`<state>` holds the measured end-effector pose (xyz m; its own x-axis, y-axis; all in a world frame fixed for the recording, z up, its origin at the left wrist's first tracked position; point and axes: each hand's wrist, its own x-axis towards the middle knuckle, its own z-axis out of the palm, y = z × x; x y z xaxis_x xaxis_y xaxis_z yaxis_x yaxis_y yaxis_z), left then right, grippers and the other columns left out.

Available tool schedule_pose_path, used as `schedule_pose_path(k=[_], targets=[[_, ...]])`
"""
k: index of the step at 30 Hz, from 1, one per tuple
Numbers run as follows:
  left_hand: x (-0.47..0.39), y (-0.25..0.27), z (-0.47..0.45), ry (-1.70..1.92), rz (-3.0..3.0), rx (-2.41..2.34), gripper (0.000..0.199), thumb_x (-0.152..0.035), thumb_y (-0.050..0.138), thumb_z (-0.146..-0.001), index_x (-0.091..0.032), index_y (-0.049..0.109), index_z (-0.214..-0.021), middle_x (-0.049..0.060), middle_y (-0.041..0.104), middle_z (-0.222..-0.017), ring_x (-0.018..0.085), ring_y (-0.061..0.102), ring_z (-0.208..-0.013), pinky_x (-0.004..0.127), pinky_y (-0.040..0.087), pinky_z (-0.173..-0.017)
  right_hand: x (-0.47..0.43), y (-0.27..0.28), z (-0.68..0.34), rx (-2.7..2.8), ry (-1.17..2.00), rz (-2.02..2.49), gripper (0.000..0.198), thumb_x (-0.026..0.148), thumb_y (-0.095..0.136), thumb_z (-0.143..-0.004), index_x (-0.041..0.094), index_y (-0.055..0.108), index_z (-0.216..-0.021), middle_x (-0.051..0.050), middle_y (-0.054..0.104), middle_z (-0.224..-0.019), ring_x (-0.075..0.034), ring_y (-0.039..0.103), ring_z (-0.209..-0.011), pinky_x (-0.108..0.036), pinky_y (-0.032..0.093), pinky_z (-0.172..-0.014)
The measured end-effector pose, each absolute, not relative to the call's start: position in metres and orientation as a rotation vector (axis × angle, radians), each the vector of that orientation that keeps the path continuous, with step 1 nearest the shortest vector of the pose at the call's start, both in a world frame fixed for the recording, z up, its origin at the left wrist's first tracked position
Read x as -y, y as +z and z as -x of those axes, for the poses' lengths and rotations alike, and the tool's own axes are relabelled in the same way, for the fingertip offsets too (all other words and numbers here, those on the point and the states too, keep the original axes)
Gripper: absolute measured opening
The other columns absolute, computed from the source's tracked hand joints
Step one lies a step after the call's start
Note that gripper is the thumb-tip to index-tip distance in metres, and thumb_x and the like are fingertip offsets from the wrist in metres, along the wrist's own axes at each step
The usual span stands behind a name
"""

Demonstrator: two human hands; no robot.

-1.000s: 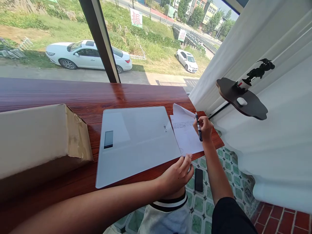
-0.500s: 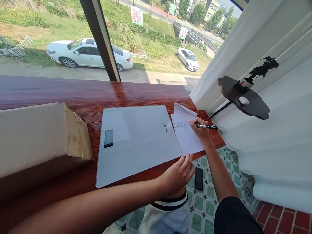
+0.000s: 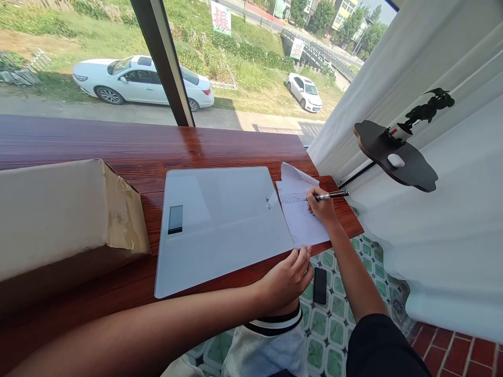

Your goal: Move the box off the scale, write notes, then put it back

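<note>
Head view: at far left a brown cardboard box [image 3: 55, 225] runs out of frame, hiding part of the reddish-brown wooden bench [image 3: 118, 136]. Beside it lies a glossy, pale rectangular panel with rounded corners [image 3: 220, 230]; the dark lettering near its right edge is too small to read. The left hand [image 3: 288, 272] rests at the front edge with fingers bent close together; I cannot tell whether they pinch the white sheet of paper [image 3: 310, 230], which lies on the bench just right of the panel, its far edge curled up. A black phone [image 3: 319, 286] shows against the green tiled floor [image 3: 318, 351]. The right hand [image 3: 322, 207] grips a slim black-and-silver pen [image 3: 334, 194] over the sheet, covering some of it; whether the tip touches is unclear, and the small writing is illegible.

Against one second ago, the left hand and panel keep their places, while the right hand sits further left over the sheet, and the pen, then nearly lengthwise to the view, now lies sideways.
</note>
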<state>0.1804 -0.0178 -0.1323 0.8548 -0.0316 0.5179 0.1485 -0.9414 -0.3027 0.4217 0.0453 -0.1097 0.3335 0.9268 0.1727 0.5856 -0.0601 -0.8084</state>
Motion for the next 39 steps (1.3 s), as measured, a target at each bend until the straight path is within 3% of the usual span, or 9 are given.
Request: schedule_pose_path(k=[39], targets=[[0.0196,-0.1341,-0.1814,-0.756,2.720,0.103,0.034,-0.028,0.048,-0.097,-0.009,0.069,-0.116,0.022,0.067,-0.136,0.027,0.064,-0.124,0.042,0.044,-0.104,-0.0461,-0.1097,-0.4213,1.315,0.493,1.774,0.045,0.056,0.051,-0.096,0.020,0.050,-0.070,0.002,0.052,-0.049,-0.009,0.048,-0.039,-0.021,0.040,-0.042]])
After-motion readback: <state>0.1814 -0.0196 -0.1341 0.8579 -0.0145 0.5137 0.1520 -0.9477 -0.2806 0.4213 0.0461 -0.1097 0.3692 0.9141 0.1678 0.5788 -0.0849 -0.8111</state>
